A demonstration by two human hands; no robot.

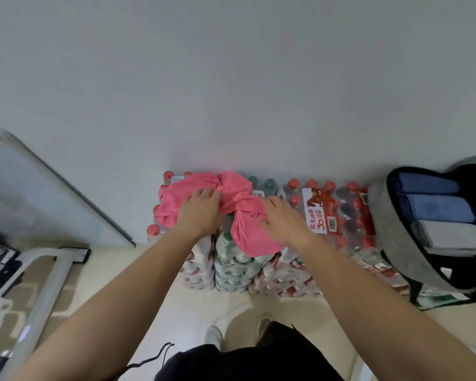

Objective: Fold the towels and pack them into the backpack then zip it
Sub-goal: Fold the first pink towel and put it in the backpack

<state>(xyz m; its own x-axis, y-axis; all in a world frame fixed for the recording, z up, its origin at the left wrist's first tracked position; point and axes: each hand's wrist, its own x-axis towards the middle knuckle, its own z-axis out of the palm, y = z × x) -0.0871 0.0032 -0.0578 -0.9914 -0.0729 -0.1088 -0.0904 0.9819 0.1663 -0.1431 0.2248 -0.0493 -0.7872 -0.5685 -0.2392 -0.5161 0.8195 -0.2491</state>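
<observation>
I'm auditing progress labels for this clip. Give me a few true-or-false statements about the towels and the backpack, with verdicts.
1. The pink towel lies neatly folded. False: it is crumpled on the water bottle packs.
2. The left hand and right hand both touch the pink towel. True.
3. The backpack is zipped. False: it lies open.
4. Folded blue towels lie inside the backpack. True.
</observation>
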